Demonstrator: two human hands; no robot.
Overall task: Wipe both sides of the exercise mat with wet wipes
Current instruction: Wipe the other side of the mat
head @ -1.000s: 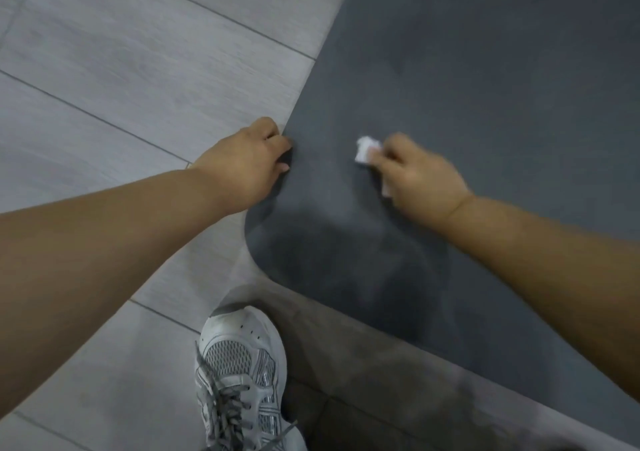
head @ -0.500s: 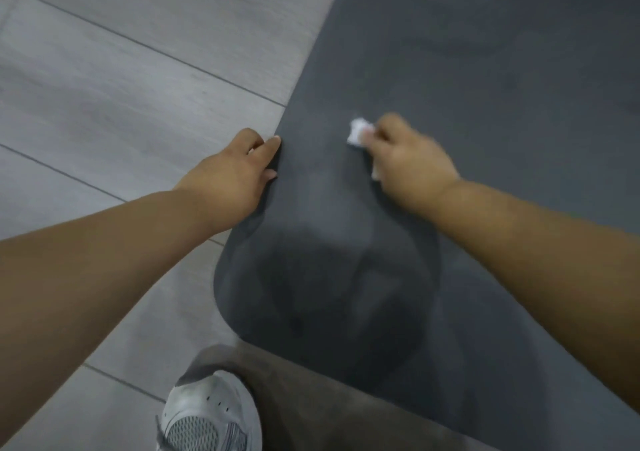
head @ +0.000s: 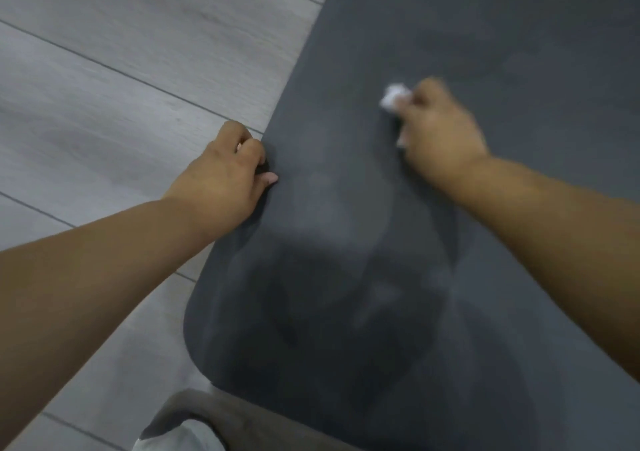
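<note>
**Top side of the mat partly wiped, the rest to do**

The dark grey mat [head: 485, 35] lies flat on a pale plank floor [head: 121, 52], its rounded near corner just ahead of the person's shoe [head: 173, 440]. The left hand [head: 225, 173] sits at the mat's left edge with its fingers curled over that edge and the thumb on top, holding it down. The right hand [head: 440, 128], blurred by motion, is out on the mat's surface. Its fingers are closed round a bunched white wet wipe [head: 393, 96] that pokes out past the fingertips and presses on the mat.

Darker, uneven patches cover the near corner between the arms. Part of that may be shadow, but it reads as dampness from wiping. The stretch beyond the right hand looks even and dry, so most of this face seems untouched. The underside is out of sight, and as the mat lies flat, turning it over and wiping that side is probably yet to come.
</note>
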